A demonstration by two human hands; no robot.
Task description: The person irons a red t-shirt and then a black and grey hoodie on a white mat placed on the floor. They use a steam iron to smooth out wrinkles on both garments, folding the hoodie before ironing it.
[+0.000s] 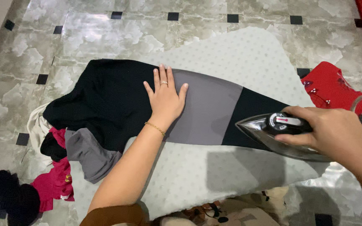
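While left hand (165,99) flattens garment (147,104), iron (273,134) tip points left.

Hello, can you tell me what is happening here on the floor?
A person is ironing on a pale dotted mat spread on a marble floor. The left hand lies flat on a black and grey garment, pressing it to the mat. The right hand grips the handle of an iron, whose tip is at the garment's black end. More clothes lie heaped at the left, and a red garment lies at the right.
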